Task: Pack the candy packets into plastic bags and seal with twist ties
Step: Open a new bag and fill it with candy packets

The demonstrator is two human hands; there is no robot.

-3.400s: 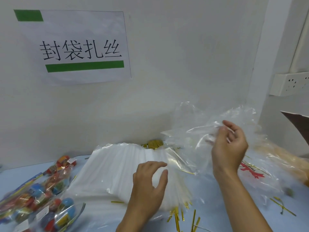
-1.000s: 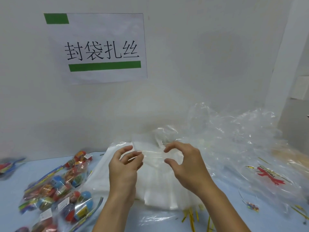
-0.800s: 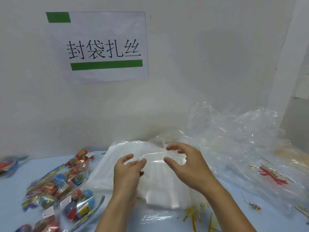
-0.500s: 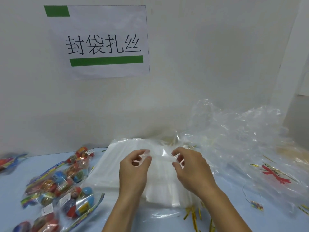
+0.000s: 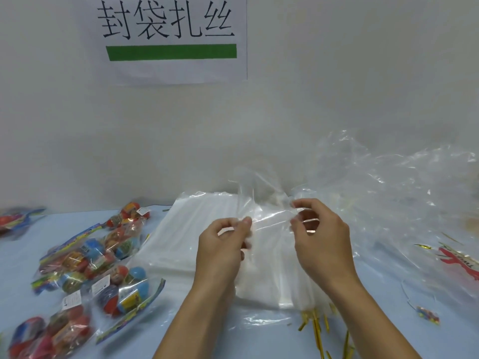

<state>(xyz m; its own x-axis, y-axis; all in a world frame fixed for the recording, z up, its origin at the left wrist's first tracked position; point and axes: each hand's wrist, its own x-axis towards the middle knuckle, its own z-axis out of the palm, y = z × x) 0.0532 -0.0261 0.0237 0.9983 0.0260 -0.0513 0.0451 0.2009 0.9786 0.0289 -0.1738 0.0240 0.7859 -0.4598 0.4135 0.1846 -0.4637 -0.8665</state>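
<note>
A single clear plastic bag [image 5: 269, 218] is held up between both hands over a white stack of flat plastic bags [image 5: 197, 237]. My left hand [image 5: 223, 250] pinches the bag's left edge between thumb and fingers. My right hand [image 5: 321, 239] pinches its right edge. Several colourful candy packets [image 5: 90, 257] lie on the blue table at the left. Gold twist ties [image 5: 316, 325] lie scattered on the table below the stack.
A heap of crumpled clear plastic wrap [image 5: 404, 203] with a red printed mark fills the right side. A paper sign [image 5: 171, 37] with a green bar hangs on the white wall behind. One small wrapped candy [image 5: 427, 313] lies at the lower right.
Both hands came together over the stack and lifted one clear bag off it. The bag's top edge now stands higher and the hands have drawn a little apart.
</note>
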